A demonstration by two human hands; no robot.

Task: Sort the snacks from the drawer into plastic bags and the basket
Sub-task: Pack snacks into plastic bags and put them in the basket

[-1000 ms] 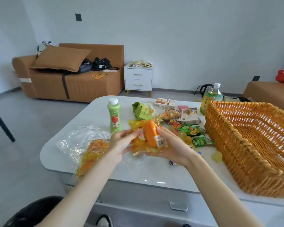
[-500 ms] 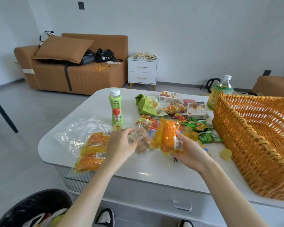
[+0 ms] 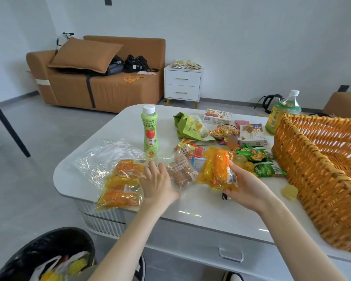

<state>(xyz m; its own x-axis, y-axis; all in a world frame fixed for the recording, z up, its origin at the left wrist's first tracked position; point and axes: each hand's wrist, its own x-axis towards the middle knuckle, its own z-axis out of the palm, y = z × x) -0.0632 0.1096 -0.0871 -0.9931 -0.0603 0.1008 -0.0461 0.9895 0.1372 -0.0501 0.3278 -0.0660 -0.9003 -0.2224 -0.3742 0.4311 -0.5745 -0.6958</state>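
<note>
At the centre of the frame, an orange-and-yellow snack packet (image 3: 217,171) was held just above the white table (image 3: 201,211) by the right hand (image 3: 249,187). The thumb was laid across the packet's lower front and the fingers were curled beneath it, mostly hidden. To its left, the left hand (image 3: 158,185) was seen palm down with its fingers (image 3: 150,167) straight and slightly spread. It was placed between a clear plastic bag (image 3: 109,159) holding three orange packets (image 3: 122,185) and a wrapped biscuit pack (image 3: 179,171); whether the plastic was actually touched could not be told. The bag was laid flat at the left of the table, its empty part crumpled toward the upper left. A green juice bottle (image 3: 149,132) was stood upright just behind the bag. Loose snacks were scattered across the middle of the table, among them two green packets (image 3: 253,154) just right of the held packet and a yellow jelly cup (image 3: 290,191) near the basket's wall. A large woven basket (image 3: 312,179) was set at the right edge of the frame, with a tea bottle (image 3: 280,114) upright behind its far corner. A drawer handle (image 3: 230,254) was visible in the table's front, at bottom centre.
</note>
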